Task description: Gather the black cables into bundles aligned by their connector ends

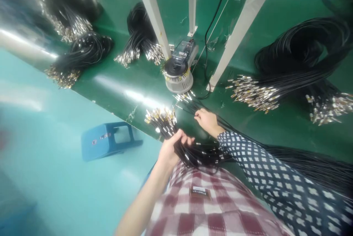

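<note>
My left hand (172,146) is wrapped round a thick bundle of black cables (182,151), whose metal-tipped ends (162,116) fan out above the fist. To its right, my right hand (206,120) has thumb and fingers pinched together at some loose black cables (190,107) on the green tabletop. Whether a cable sits between those fingertips is too small to make out. The loose cables' metal ends lie just below a round white device with a black disc on top (178,74). More long cables (303,162) run off to the right beneath my right sleeve.
Coiled cable bundles lie at the right (300,52), at the back (140,30) and at the left (82,52) of the green table (118,92). White metal posts (237,26) rise from it. A blue plastic stool (107,140) stands on the floor at left.
</note>
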Tool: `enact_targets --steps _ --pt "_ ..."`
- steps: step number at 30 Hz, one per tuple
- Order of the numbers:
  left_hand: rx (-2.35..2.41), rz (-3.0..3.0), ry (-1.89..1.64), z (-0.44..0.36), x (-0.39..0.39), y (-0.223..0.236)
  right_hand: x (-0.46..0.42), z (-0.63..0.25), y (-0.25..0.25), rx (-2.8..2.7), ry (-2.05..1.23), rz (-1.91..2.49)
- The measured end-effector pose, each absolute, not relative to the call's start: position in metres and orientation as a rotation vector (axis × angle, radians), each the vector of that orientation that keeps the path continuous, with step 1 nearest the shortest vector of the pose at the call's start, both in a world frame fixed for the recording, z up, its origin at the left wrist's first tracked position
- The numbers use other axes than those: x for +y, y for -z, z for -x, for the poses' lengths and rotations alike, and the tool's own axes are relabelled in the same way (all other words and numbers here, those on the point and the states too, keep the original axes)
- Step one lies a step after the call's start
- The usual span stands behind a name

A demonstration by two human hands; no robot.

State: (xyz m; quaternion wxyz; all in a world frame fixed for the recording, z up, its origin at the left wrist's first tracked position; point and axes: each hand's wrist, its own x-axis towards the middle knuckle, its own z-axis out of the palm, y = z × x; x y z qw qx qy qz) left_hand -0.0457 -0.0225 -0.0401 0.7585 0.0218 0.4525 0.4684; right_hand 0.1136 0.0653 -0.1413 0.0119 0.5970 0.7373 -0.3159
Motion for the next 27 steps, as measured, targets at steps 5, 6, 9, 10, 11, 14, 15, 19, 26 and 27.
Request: enact_targets --steps 5,6,9,10,11,14,15,19,26,27 --pt "1.041 -0.033 -1.029 0.040 -0.018 0.039 0.062 -0.109 0.144 2.397 0.827 -1.696" --pt "1.040 -0.044 -1.026 0.040 -0.017 0.040 0.063 -0.108 0.144 2.398 0.807 -1.684" --pt "1.015 -0.089 -1.024 0.040 -0.019 0.041 0.067 -0.102 0.144 2.382 0.769 -1.674" --pt "1.009 -0.100 -1.023 0.040 -0.020 0.041 0.068 -0.101 0.144 2.382 0.767 -1.665" --pt "1.007 -0.108 -1.023 0.040 -0.021 0.040 0.069 -0.100 0.143 2.385 0.772 -1.651" --pt "1.015 -0.115 -1.026 0.039 -0.024 0.038 0.069 -0.099 0.142 2.395 0.812 -1.616" --pt "1.016 -0.116 -1.029 0.039 -0.025 0.037 0.068 -0.098 0.142 2.391 0.829 -1.617" --pt "1.014 -0.127 -1.039 0.036 -0.029 0.034 0.067 -0.089 0.138 2.344 0.932 -1.674" --pt "1.025 -0.111 -1.060 0.037 -0.038 0.036 0.051 -0.113 0.098 2.304 1.354 -1.722" --pt "1.029 -0.097 -1.058 0.037 -0.039 0.036 0.045 -0.125 0.089 2.297 1.454 -1.690"
